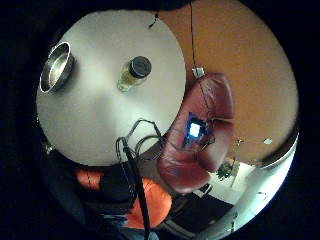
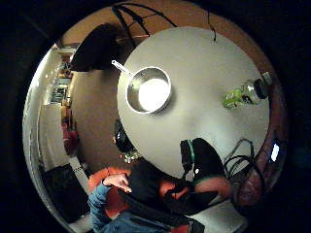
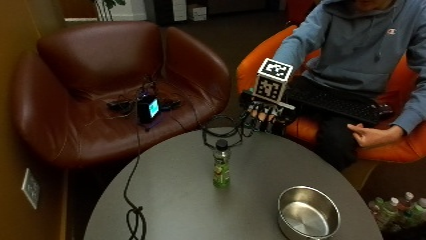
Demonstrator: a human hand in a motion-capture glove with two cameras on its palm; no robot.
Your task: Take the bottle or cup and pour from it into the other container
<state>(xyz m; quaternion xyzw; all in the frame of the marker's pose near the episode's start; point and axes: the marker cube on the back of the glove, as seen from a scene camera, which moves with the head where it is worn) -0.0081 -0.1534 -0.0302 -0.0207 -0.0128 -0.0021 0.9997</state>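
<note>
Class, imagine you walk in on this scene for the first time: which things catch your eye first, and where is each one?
A bottle of greenish drink with a dark cap stands upright near the middle of the round grey table. A shiny steel pot sits apart from it, near the table's edge. The gloved right hand hovers over the far edge of the table, touching neither, in front of a person seated in an orange chair.

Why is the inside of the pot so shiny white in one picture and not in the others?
In the thumb side palm view, light glares off the pot's bottom, washing it white. In the little finger side palm view the pot is seen from the side, so it shows only dull grey. In the outside view, the room is dim and the pot only gleams softly; the bottle casts hardly any shadow on the table.
</note>
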